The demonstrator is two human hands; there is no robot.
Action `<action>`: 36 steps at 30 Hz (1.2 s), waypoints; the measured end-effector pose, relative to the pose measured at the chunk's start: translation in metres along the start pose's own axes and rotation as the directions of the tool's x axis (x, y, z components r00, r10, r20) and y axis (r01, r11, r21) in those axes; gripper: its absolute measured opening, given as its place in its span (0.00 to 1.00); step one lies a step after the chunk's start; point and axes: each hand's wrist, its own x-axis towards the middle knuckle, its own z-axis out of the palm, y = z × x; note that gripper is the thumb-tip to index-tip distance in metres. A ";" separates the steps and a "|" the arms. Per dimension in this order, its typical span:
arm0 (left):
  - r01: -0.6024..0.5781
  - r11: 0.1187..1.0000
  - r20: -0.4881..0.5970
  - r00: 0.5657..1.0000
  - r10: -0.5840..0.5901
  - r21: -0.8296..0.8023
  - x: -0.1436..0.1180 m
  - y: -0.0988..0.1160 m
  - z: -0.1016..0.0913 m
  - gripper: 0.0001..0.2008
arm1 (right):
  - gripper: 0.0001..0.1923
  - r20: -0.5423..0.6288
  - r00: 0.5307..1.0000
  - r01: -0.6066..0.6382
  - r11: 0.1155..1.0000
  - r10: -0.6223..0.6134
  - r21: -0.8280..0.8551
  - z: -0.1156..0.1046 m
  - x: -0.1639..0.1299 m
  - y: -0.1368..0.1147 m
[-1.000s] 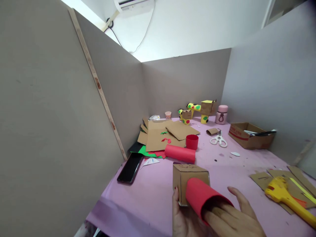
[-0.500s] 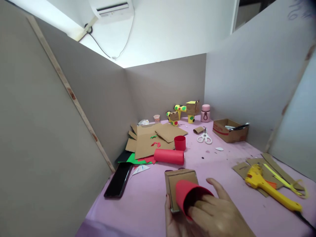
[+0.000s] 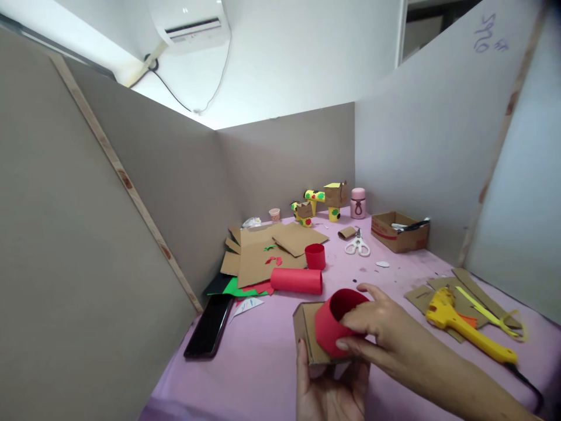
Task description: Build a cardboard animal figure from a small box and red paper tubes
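Observation:
My left hand (image 3: 326,394) cups a small brown cardboard box (image 3: 305,333) from below, its thumb against the near left side. A short red tube (image 3: 326,330) stands on the box's upper face with its open end toward me. My right hand (image 3: 372,324) reaches in from the right and is closed on the tube's rim; some fingers are inside the opening and the thumb is outside. Beyond the box lies a longer red tube (image 3: 297,281). Behind that tube stands a short red ring (image 3: 315,256).
A phone (image 3: 209,327) lies at left, near flat cardboard (image 3: 254,263). To the right are a yellow glue gun (image 3: 468,336) on cardboard scraps and a cardboard box with pens (image 3: 398,234). White-handled scissors (image 3: 357,248), yellow spotted figures (image 3: 333,202) and a pink bottle (image 3: 358,204) sit farther back.
The box and its red tube have turned, so the tube's opening now faces more upward. My right hand has moved up and swung round, with its forearm now stretching in from the right.

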 end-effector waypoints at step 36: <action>-0.048 0.999 0.147 0.988 0.047 -0.001 0.001 0.000 -0.009 0.13 | 0.26 -0.320 0.923 0.176 0.974 -0.214 -0.143 0.025 -0.016 -0.003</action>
